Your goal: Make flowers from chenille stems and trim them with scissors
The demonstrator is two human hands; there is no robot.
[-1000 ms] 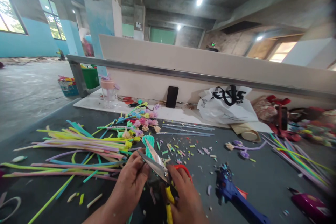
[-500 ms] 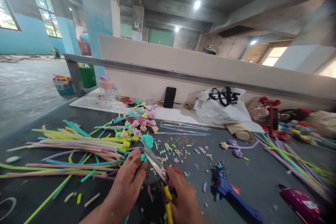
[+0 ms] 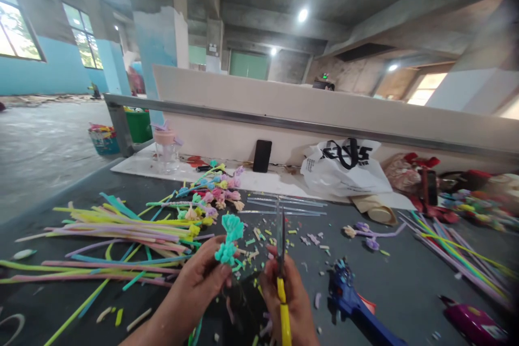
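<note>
Between the fingers and thumb of my left hand is a turquoise pipe-cleaner flower, with two fluffy clumps showing above the grip. Its stem seems to hang down below the hand. My right hand is closed round a pair of scissors with yellow handles; the blades point up and away, nearly together, apart from the flower. Small cut bits of pipe cleaner lie scattered on the dark table behind and between both hands.
Long coloured pipe cleaners lie to the left, finished flowers behind them. On the right are a blue glue gun, a purple flower, and a magenta tool. A phone, bottle and white bag stand at the back.
The scissors have come away from the turquoise flower, moving right and turning from a leftward slant to upright. The left hand has turned the flower, so both clumps show more fully.
</note>
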